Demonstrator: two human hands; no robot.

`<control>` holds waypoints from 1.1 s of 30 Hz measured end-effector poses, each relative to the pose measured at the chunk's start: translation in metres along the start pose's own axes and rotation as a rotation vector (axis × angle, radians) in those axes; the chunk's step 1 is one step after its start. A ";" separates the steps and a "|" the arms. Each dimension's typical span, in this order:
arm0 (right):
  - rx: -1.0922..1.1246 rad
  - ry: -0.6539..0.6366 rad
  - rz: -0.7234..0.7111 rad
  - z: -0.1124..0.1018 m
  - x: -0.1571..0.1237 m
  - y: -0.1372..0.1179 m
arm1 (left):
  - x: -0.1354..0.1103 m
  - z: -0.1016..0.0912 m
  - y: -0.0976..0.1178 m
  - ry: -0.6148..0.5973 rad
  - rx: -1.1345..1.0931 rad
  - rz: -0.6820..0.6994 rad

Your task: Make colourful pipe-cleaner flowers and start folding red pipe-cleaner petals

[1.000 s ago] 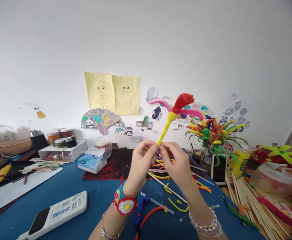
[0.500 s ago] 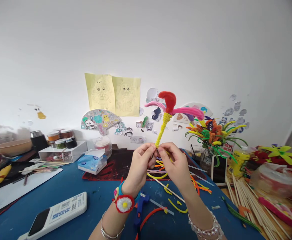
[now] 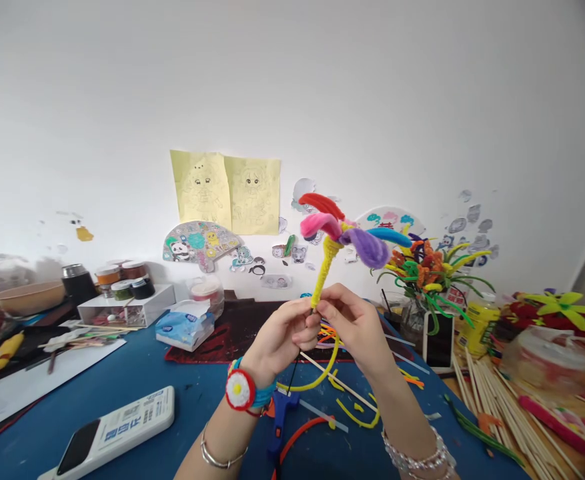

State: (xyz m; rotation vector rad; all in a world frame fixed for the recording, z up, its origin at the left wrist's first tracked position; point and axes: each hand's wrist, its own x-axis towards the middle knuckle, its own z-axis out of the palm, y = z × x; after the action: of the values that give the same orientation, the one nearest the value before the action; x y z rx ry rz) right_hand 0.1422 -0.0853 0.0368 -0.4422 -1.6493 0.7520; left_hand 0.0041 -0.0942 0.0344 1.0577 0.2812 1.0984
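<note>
A pipe-cleaner flower (image 3: 369, 247) stands tilted in front of me, with red, pink, purple and blue petals. Yellow pipe cleaner is wound around its stem (image 3: 324, 270). My left hand (image 3: 285, 333) is closed on the lower stem, and a thin dark stem end runs down below its fingers. Pressed close to the bottom of the winding, my right hand (image 3: 352, 327) pinches the yellow pipe cleaner (image 3: 333, 365), whose loose length curves down and left under the hands. The exact grip point is partly hidden by the fingers.
On the blue table lie a blue glue gun (image 3: 283, 420), a white handheld device (image 3: 117, 433) and a tissue pack (image 3: 185, 325). At right are a vase of pipe-cleaner flowers (image 3: 425, 267), a phone (image 3: 439, 340), a yellow bottle (image 3: 478, 323) and several wooden sticks (image 3: 507, 407).
The flower has turned about its stem, so purple and blue petals now face me where red and pink did. The yellow loose length now hangs in a wider curve. My left wrist has rotated slightly.
</note>
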 end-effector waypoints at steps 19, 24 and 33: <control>-0.187 -0.016 -0.029 -0.006 0.005 0.010 | 0.004 -0.003 0.002 0.120 0.267 0.154; -0.127 0.022 0.000 -0.003 0.004 0.008 | 0.004 0.000 0.000 0.142 0.334 0.147; -0.065 0.111 0.065 -0.012 0.004 0.008 | -0.001 0.010 0.003 0.304 0.596 0.269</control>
State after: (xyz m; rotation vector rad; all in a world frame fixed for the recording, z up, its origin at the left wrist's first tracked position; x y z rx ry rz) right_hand 0.1522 -0.0739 0.0352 -0.5760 -1.5649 0.7107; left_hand 0.0086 -0.1004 0.0415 1.4823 0.7596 1.4670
